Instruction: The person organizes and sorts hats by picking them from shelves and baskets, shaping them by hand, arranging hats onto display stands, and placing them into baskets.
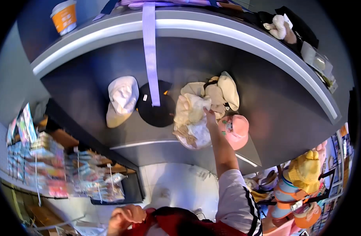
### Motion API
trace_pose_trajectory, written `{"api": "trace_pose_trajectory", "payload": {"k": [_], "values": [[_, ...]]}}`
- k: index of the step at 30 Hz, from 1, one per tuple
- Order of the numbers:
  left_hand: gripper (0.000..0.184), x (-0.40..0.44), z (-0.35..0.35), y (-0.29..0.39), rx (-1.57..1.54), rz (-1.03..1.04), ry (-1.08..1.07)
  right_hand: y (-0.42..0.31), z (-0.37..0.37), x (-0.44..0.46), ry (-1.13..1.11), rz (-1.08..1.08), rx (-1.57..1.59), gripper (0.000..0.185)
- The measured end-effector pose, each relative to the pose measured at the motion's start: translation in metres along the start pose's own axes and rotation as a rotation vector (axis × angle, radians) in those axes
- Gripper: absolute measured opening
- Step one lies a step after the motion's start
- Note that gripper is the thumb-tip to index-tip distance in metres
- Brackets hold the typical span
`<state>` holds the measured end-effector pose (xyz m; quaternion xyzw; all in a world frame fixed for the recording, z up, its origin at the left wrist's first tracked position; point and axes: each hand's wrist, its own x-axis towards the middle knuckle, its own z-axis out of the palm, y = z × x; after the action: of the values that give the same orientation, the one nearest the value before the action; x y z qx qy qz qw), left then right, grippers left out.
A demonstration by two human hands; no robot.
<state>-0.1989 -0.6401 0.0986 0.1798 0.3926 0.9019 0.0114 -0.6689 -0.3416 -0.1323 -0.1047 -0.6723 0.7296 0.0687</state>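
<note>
On the grey shelf, my right hand (210, 117) reaches to the edge of a pile of cream and white hats (194, 112); its fingertips are too small to make out clearly. Beige hats (227, 90) lie just behind it, and a pink bucket hat (235, 131) is at its right. Left of the pile sits a flat black hat (157, 112), with a purple strap (150, 55) hanging over it. A white and beige cap (123, 98) rests farther left. My left hand (127, 216) is held near my body at the bottom, its fingers curled, away from the hats.
An orange and white cup (65, 17) stands on the ledge (105, 29) above the shelf. Packaged goods (54, 165) hang at the lower left. A rack with a yellow hat (306, 169) and other hats is at the lower right. A plush item (278, 26) lies at the upper right.
</note>
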Motion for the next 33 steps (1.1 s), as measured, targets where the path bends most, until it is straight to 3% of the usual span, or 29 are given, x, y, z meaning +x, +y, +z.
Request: {"api": "trace_pose_trajectory", "payload": {"k": [2, 4, 6, 8, 10, 11, 12, 14, 15, 16, 18, 20, 22, 23, 24, 26, 28, 30, 33], "values": [[0.028, -0.005, -0.025, -0.011, -0.062, -0.069, 0.177, -0.001, 0.028, 0.010, -0.110, 0.162, 0.072, 0.059], [0.035, -0.014, -0.063, 0.004, -0.157, -0.274, 0.185, -0.008, 0.069, 0.018, 0.135, 0.099, 0.244, 0.058], [0.029, 0.015, -0.056, -0.004, -0.138, -0.109, 0.284, -0.071, 0.086, -0.026, -0.180, 0.188, 0.524, 0.055], [0.027, 0.039, -0.069, -0.003, 0.023, -0.076, 0.350, -0.135, 0.096, -0.085, -0.379, 0.206, 0.758, 0.050], [0.039, 0.062, -0.088, -0.006, 0.382, -0.075, 0.361, -0.167, 0.077, -0.145, -0.655, 0.117, 0.886, 0.043], [0.047, 0.074, -0.089, -0.011, 0.649, -0.020, 0.372, -0.170, 0.061, -0.175, -0.678, 0.110, 0.808, 0.041], [0.057, 0.089, -0.088, -0.020, 0.902, 0.050, 0.351, -0.165, 0.045, -0.204, -0.680, 0.099, 0.725, 0.040], [0.073, 0.118, -0.071, -0.037, 1.043, 0.148, 0.145, -0.054, 0.019, -0.241, -0.690, 0.238, 0.822, 0.038], [0.081, 0.128, -0.057, -0.050, 1.019, 0.138, 0.063, -0.124, 0.019, -0.291, -0.664, 0.358, 0.899, 0.041], [0.083, 0.126, -0.058, -0.067, 0.783, 0.024, -0.008, -0.124, 0.018, -0.319, -0.760, 0.356, 0.995, 0.043], [0.078, 0.114, -0.093, -0.111, 0.814, -0.132, -0.098, -0.135, 0.015, -0.370, -0.638, 0.431, 1.077, 0.044], [0.059, 0.120, -0.061, -0.126, 0.813, -0.212, -0.072, -0.108, 0.006, -0.396, -0.410, 0.660, 1.277, 0.041], [0.044, 0.127, -0.029, -0.133, 0.755, -0.378, -0.159, -0.101, -0.014, -0.418, -0.566, 0.478, 1.483, 0.042], [0.032, 0.125, -0.027, -0.143, 0.708, -0.445, -0.084, -0.128, -0.028, -0.436, -0.411, 0.527, 1.450, 0.043], [0.030, 0.122, -0.022, -0.150, 0.709, -0.377, -0.109, -0.119, -0.033, -0.446, -0.423, 0.363, 1.476, 0.045], [0.027, 0.119, -0.003, -0.161, 0.700, -0.230, -0.154, -0.122, -0.054, -0.471, -0.289, 0.426, 1.399, 0.047], [0.033, 0.111, 0.031, -0.146, 0.943, -0.050, -0.385, -0.116, -0.066, -0.488, -0.230, 0.382, 1.478, 0.053], [0.039, 0.092, 0.054, -0.141, 1.018, 0.050, -0.599, -0.121, -0.080, -0.500, -0.177, 0.314, 1.625, 0.060], [0.045, 0.059, 0.093, -0.145, 1.010, 0.068, -0.640, -0.146, -0.103, -0.527, -0.076, 0.191, 1.644, 0.057]]}}
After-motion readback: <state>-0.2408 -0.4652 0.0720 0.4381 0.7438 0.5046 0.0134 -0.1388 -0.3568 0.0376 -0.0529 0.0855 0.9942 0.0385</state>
